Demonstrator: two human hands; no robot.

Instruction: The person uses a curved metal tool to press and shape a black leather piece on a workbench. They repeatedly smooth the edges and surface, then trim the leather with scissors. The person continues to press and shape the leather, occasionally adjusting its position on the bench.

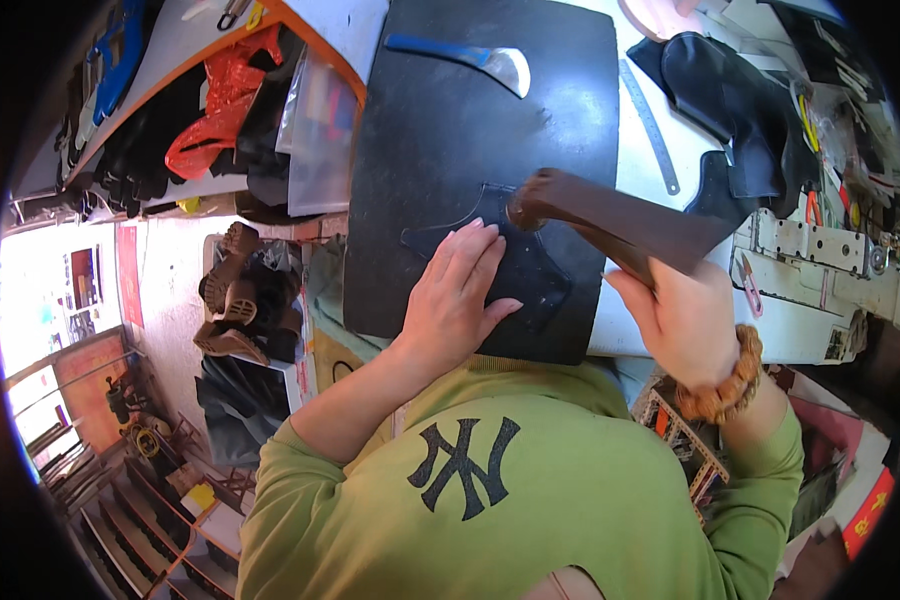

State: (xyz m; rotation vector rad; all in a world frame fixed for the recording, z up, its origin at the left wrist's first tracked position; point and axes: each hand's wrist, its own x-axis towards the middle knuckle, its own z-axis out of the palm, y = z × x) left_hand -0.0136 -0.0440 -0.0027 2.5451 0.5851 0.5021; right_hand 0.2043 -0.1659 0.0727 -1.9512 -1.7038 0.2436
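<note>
My left hand [460, 290] lies flat, fingers stretched out, on a cut piece of black leather [540, 278] with pointed, curved edges. The leather rests on a large black board [430, 130] in front of me. Raised over the leather's right side is a dark brown hammer [630, 215], its round face toward the left and its other end flared. My right hand [692, 318] is closed around it, partly hidden behind the head. A blue-handled knife [460, 60] with a broad rounded blade lies at the board's far end.
On the white table a steel ruler [650, 130] lies right of the board, near black leather pieces [735, 110]. Small snips [749, 285] rest by a sewing machine [800, 245] at right. Brown boots [235, 300] and a red plastic bag [232, 95] are at left.
</note>
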